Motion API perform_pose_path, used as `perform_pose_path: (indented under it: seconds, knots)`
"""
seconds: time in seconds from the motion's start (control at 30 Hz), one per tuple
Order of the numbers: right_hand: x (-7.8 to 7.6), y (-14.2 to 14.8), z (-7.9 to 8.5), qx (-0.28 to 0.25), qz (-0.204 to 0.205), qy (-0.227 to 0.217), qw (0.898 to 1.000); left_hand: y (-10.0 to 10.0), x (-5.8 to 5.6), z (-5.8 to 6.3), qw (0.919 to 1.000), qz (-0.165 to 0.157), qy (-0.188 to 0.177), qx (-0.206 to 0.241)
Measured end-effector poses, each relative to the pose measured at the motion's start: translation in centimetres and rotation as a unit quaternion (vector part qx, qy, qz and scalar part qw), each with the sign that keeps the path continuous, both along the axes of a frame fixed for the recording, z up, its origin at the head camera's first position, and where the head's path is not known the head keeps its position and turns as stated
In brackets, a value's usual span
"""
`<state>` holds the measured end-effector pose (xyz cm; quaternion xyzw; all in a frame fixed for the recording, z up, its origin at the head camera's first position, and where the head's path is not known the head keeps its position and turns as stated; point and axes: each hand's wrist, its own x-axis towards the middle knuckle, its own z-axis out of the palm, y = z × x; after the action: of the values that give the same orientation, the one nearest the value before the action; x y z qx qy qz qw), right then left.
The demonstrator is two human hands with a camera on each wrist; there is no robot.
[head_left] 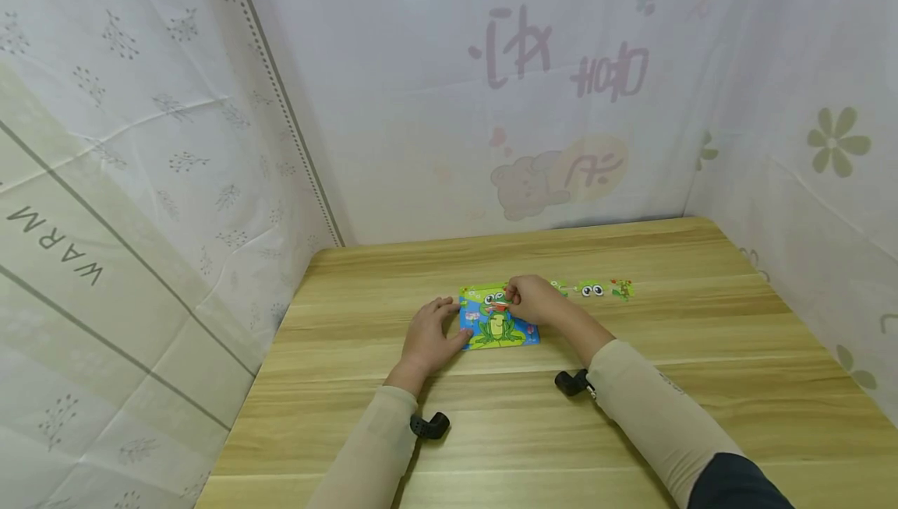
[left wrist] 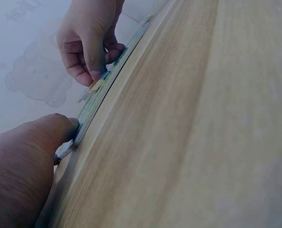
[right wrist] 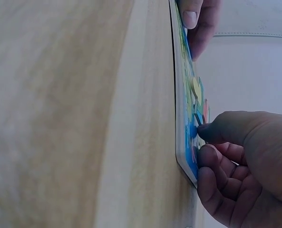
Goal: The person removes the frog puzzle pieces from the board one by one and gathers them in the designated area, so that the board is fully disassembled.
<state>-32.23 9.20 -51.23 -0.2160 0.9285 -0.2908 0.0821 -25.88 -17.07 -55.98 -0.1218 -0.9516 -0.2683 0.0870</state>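
A flat jigsaw puzzle board (head_left: 522,334) with a green frog on a blue ground lies on the table in the head view. My right hand (head_left: 536,300) is over its upper right part. Thumb and fingers there pinch a small puzzle piece (right wrist: 206,110), which stands tilted up from the board in the right wrist view; the fingers hide part of it. At the board's left side, my left hand (head_left: 429,336) rests with thumb and fingers spread, the thumb touching the board near its lower left corner.
Right of the board lie several loose pieces, among them one with frog eyes (head_left: 592,290) and one with a red and green pattern (head_left: 621,289). Patterned curtains (head_left: 421,104) hang behind and beside the wooden table (head_left: 337,400).
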Motion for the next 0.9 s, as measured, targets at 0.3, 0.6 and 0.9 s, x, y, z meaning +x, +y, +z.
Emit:
perform_pose_path:
  seconds: [0.3,0.6,0.9]
  knots:
    - [0.0,0.2,-0.1,-0.003,-0.003,0.009,1.000,0.0,0.0,0.0,1.0000,0.002,-0.002,0.005]
    - [0.4,0.7,0.2,-0.020,-0.001,-0.014,1.000,0.1,0.0,-0.1,1.0000,0.006,-0.004,0.002]
    - [0.7,1.2,0.1,-0.033,-0.009,-0.019,0.999,0.0,0.1,-0.1,1.0000,0.004,-0.003,0.004]
